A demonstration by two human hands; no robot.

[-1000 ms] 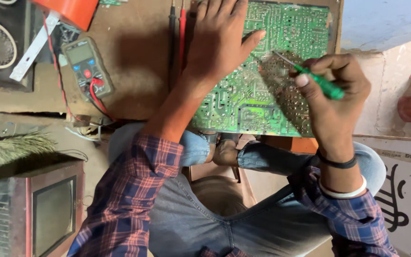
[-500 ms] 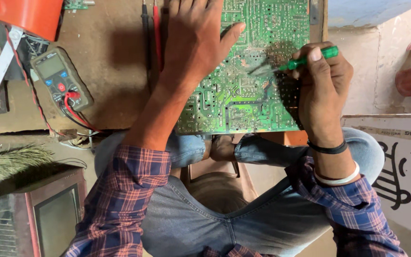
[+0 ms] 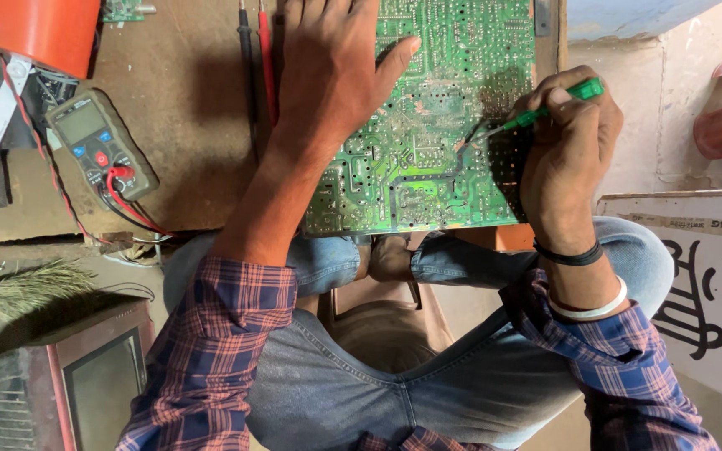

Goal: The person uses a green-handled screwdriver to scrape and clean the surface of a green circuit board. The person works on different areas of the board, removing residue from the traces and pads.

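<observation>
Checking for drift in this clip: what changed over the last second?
The right hand turned the green screwdriver: its handle swung from lower right to upper right, tip staying on the circuit board. The view slid, so the meter sits lower in frame. The left hand stayed flat on the board.

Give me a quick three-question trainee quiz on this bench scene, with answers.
1. True or false: the left hand lies flat on the circuit board.
2. Which tool does the right hand hold? A pliers, B green screwdriver, C brush.
3. What lies left of the probes on the bench?

Key: 1 true. 2 B. 3 the multimeter.
</observation>
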